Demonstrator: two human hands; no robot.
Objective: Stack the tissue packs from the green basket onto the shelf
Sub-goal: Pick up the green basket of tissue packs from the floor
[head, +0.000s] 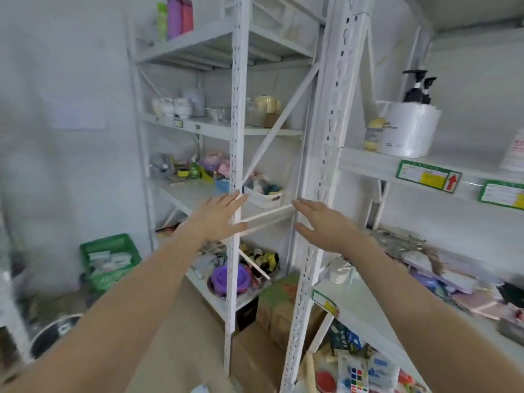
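A green basket sits on the floor at lower left, beside the white shelf unit. Several pale tissue packs lie inside it. My left hand is stretched forward with fingers apart and holds nothing; it is in front of the shelf's front post. My right hand is also extended, open and empty, near the thick post of the right shelf unit. Both hands are well above and to the right of the basket. The view is blurred.
The shelves carry bottles, cups, a white bin and a purple bowl. A big tissue roll and pump bottles stand on the right shelf. Cardboard boxes sit on the floor between the units. A round dark pot lies at lower left.
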